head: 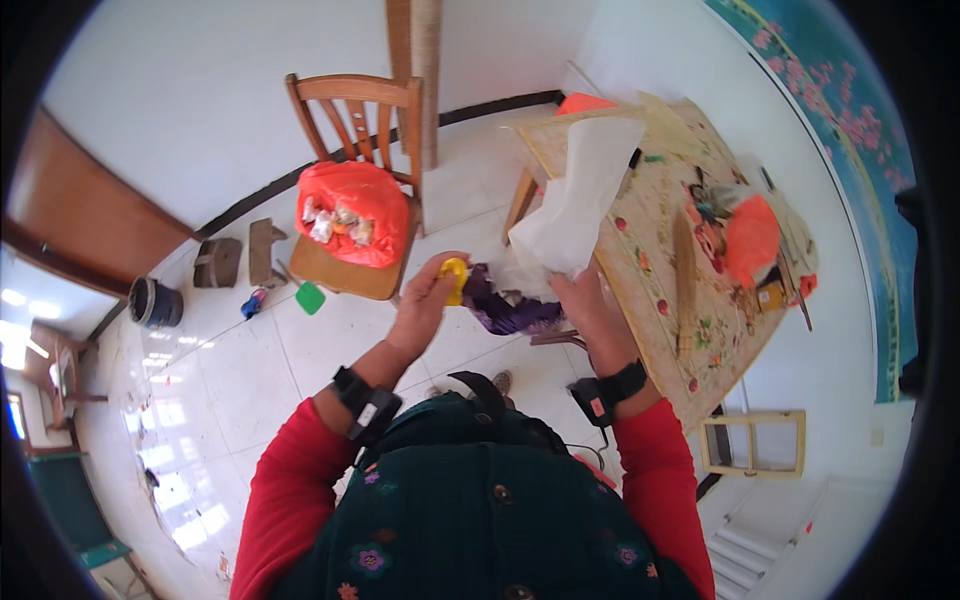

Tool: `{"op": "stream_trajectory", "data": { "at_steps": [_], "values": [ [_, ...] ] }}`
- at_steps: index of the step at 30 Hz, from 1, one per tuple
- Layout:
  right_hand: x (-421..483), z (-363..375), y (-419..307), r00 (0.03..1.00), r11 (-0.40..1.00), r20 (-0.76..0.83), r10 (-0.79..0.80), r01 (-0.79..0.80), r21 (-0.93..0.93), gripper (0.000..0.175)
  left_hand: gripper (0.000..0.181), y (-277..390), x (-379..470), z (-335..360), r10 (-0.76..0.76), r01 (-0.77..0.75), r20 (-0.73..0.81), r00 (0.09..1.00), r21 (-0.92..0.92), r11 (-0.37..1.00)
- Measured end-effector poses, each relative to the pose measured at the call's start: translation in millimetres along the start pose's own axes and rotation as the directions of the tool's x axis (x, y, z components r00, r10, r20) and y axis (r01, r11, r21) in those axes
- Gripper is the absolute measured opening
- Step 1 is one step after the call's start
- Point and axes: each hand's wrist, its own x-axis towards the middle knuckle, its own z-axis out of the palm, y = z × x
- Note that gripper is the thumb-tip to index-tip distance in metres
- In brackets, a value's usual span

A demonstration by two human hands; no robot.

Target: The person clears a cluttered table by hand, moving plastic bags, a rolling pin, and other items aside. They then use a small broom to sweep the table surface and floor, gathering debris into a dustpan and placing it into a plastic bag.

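Observation:
My left hand (pixel 421 307) pinches a small yellow piece (pixel 453 282), rounded and probably plastic. Crumpled dark purple material (pixel 506 311) spans the gap between my hands; whether it is cloth or film, I cannot tell. In my right hand (pixel 589 300) is a whitish, partly see-through sheet or bag (pixel 559 217), gripped near its lower end. Its upper part reaches up over the corner of the table (pixel 652 247). The purple material's right end lies close against my right hand, where the folds hide the exact hold.
A wooden chair (pixel 352 90) carries a red plastic bag (pixel 360 187) of wrapped items. Beside it on the floor are a green dustpan-like piece (pixel 310 298), a wooden stool (pixel 262 251) and a dark bucket (pixel 155 302). An orange-red bag (pixel 752 236) lies among clutter on the table.

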Motion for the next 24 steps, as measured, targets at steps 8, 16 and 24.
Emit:
{"op": "stream_trajectory", "data": {
  "at_steps": [8, 16, 24],
  "values": [
    [-8, 54, -17, 0.954, 0.997, 0.29, 0.072, -0.08, 0.015, 0.039, 0.027, -22, -1, 3, -0.15, 0.15, 0.013, 0.989, -0.167, 0.974],
    [-8, 74, -45, 0.942, 0.961, 0.332, 0.045, -0.131, 0.243, 0.041, 0.034, -35, -3, -3, 0.215, -0.215, 0.024, 0.976, 0.198, 0.956],
    [1, 70, -26, 0.978, 0.971, 0.185, -0.095, 0.05, 0.233, 0.039, 0.037, -4, 11, 2, -0.024, 0.028, 0.23, 0.973, -0.013, 1.0]
  ]
}}
